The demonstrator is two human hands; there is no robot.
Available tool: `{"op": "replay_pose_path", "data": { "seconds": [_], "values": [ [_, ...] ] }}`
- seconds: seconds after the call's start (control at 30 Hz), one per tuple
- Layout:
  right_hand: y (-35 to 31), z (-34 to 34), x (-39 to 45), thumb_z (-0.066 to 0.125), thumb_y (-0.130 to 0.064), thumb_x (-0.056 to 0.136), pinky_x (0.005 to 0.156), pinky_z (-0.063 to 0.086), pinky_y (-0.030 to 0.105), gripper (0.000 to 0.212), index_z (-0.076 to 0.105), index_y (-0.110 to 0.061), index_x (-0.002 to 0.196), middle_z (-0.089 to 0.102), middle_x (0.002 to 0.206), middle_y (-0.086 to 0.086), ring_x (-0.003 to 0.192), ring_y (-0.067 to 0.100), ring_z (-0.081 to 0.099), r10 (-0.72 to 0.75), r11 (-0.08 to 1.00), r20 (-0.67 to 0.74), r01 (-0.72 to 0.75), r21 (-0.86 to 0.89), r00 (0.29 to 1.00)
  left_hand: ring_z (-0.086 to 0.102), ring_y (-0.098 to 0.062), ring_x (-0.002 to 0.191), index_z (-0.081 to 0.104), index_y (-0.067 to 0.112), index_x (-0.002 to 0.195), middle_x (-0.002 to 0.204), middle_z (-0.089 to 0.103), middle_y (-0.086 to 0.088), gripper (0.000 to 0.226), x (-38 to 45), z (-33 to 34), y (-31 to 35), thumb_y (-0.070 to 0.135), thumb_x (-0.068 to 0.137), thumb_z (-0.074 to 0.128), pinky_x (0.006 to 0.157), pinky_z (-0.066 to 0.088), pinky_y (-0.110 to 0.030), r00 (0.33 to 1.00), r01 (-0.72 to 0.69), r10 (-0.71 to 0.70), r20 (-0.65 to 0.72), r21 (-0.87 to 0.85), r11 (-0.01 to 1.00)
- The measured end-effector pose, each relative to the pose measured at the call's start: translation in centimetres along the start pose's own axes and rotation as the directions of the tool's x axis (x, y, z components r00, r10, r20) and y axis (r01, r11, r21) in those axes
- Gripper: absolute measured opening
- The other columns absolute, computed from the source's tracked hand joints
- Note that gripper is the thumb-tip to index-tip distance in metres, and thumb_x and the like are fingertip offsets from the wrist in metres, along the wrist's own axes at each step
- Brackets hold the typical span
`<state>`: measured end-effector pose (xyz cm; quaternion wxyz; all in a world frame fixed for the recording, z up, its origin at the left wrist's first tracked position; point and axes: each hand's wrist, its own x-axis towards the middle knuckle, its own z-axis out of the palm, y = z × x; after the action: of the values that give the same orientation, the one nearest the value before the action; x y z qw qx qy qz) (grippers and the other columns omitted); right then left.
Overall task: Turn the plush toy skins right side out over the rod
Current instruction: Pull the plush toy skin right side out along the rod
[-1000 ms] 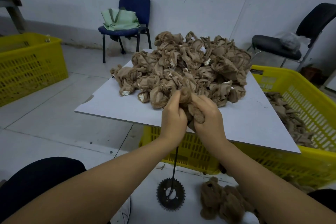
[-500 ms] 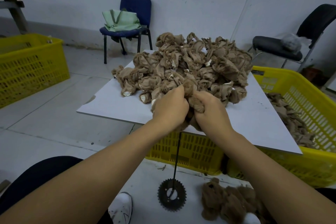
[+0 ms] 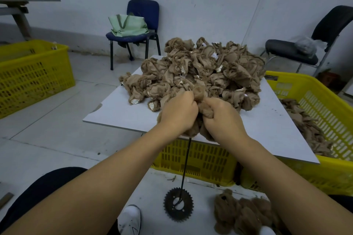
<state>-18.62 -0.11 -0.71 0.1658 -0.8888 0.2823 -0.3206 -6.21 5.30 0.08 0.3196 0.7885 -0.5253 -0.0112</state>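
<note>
Left hand point(image 3: 178, 112) and right hand point(image 3: 222, 118) are both clenched on one brown plush skin point(image 3: 202, 99), fingers curled into the fabric, knuckles nearly touching. The skin sits atop the thin dark rod point(image 3: 185, 166), which drops straight below the grip to a toothed sprocket base point(image 3: 178, 204) on the floor. Just beyond the hands, a heap of inside-out skins point(image 3: 198, 70) covers the white board point(image 3: 267, 129). Below and right of the grip, furry turned skins point(image 3: 242, 213) lie on the floor. Yellow crate point(image 3: 315, 101) beneath the board.

white board point(image 3: 122, 112), heaped plush skins point(image 3: 200, 70)
</note>
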Motion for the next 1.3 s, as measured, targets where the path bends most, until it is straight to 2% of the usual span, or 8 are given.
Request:
{"op": "replay_pose_path", "data": {
  "seconds": [0.23, 0.43, 0.67, 0.77, 0.87, 1.03, 1.13, 1.3],
  "values": [
    [-0.4, -0.6, 0.5, 0.05, -0.011, 0.087, 0.049, 0.025, 0.031, 0.028, 0.041, -0.022, 0.062, 0.049, 0.062, -0.001, 0.057, 0.019, 0.046, 0.022, 0.998, 0.066, -0.018, -0.06, 0.998, 0.049, -0.035, 0.067, 0.041, 0.008, 0.07, 0.072, 0.047, -0.013, 0.024, 1.0, -0.9, 0.0, 0.006, 0.094, 0.041, 0.062, 0.039, -0.052, 0.993, -0.035, 0.038, 0.114, -0.034, 0.999],
    [-0.8, 0.5, 0.5, 0.049, -0.012, 0.087, 0.049, 0.024, 0.031, 0.031, 0.037, -0.026, 0.062, 0.046, 0.063, -0.004, 0.057, 0.017, 0.043, 0.029, 0.997, 0.119, -0.02, -0.071, 0.992, 0.058, -0.036, 0.083, 0.06, -0.004, 0.094, 0.091, 0.061, -0.019, 0.023, 0.4, -0.6, -1.2, 0.0, 0.094, 0.036, 0.079, 0.048, -0.054, 0.995, 0.001, 0.011, 0.1, -0.119, 0.993],
    [-1.3, 0.3, 0.2, 0.047, -0.014, 0.088, 0.053, 0.036, 0.035, 0.016, 0.045, -0.019, 0.073, 0.044, 0.069, -0.007, 0.067, 0.024, 0.049, -0.074, 0.991, 0.03, 0.077, -0.112, 0.997, 0.052, -0.032, 0.068, 0.047, 0.003, 0.071, 0.071, 0.055, -0.015, 0.021, -0.7, -0.5, -1.3, 0.004, 0.09, 0.038, 0.062, 0.043, -0.051, 0.997, -0.069, 0.063, -0.032, -0.212, 0.975],
    [-1.1, -0.1, 0.4, 0.042, -0.021, 0.084, 0.048, 0.027, 0.03, 0.013, 0.047, -0.023, 0.072, 0.04, 0.067, -0.011, 0.062, 0.02, 0.045, -0.124, 0.984, -0.031, 0.119, -0.129, 0.992, 0.055, -0.034, 0.07, 0.05, 0.0, 0.076, 0.073, 0.058, -0.018, 0.023, -0.7, 0.2, -1.5, 0.015, 0.084, 0.034, 0.062, 0.046, -0.052, 0.991, -0.076, 0.044, -0.127, -0.262, 0.962],
    [-0.4, 1.4, -0.4, 0.047, -0.016, 0.09, 0.056, 0.033, 0.033, 0.019, 0.046, -0.025, 0.074, 0.044, 0.072, -0.009, 0.073, 0.024, 0.053, 0.01, 0.984, 0.115, 0.011, -0.175, 0.993, 0.058, -0.033, 0.076, 0.054, 0.004, 0.086, 0.08, 0.059, -0.015, 0.021, -1.6, 2.1, -2.1, 0.01, 0.095, 0.037, 0.071, 0.051, -0.053, 0.998, 0.058, -0.05, 0.047, -0.213, 0.975],
    [0.1, 1.6, -0.3, 0.053, -0.008, 0.085, 0.056, 0.033, 0.034, 0.031, 0.035, -0.027, 0.069, 0.039, 0.071, -0.01, 0.075, 0.024, 0.052, 0.003, 0.98, 0.111, 0.019, -0.198, 0.994, 0.054, -0.031, 0.068, 0.053, 0.009, 0.078, 0.072, 0.053, -0.007, 0.019, -0.6, 1.9, -2.4, 0.008, 0.092, 0.039, 0.053, 0.036, -0.038, 0.999, 0.01, -0.008, 0.033, -0.082, 0.997],
    [0.3, 0.5, 0.2, 0.056, -0.007, 0.083, 0.052, 0.035, 0.032, 0.02, 0.047, -0.023, 0.075, 0.049, 0.079, -0.007, 0.074, 0.021, 0.051, -0.099, 0.97, 0.014, 0.1, -0.221, 0.995, 0.058, -0.027, 0.075, 0.057, 0.008, 0.087, 0.083, 0.059, -0.007, 0.022, -0.4, 1.8, -2.4, 0.012, 0.086, 0.035, 0.063, 0.047, -0.046, 0.991, -0.081, 0.065, -0.116, -0.139, 0.987],
    [0.2, 1.9, -1.1, 0.055, -0.009, 0.091, 0.061, 0.044, 0.038, 0.011, 0.063, -0.015, 0.096, 0.055, 0.091, -0.001, 0.088, 0.025, 0.055, -0.023, 0.977, 0.113, 0.046, -0.207, 0.993, 0.055, -0.024, 0.073, 0.054, 0.01, 0.093, 0.084, 0.056, -0.006, 0.016, -2.1, 3.2, -2.8, 0.001, 0.092, 0.041, 0.065, 0.047, -0.047, 0.997, 0.014, -0.025, -0.079, -0.13, 0.991]
  ]
}}
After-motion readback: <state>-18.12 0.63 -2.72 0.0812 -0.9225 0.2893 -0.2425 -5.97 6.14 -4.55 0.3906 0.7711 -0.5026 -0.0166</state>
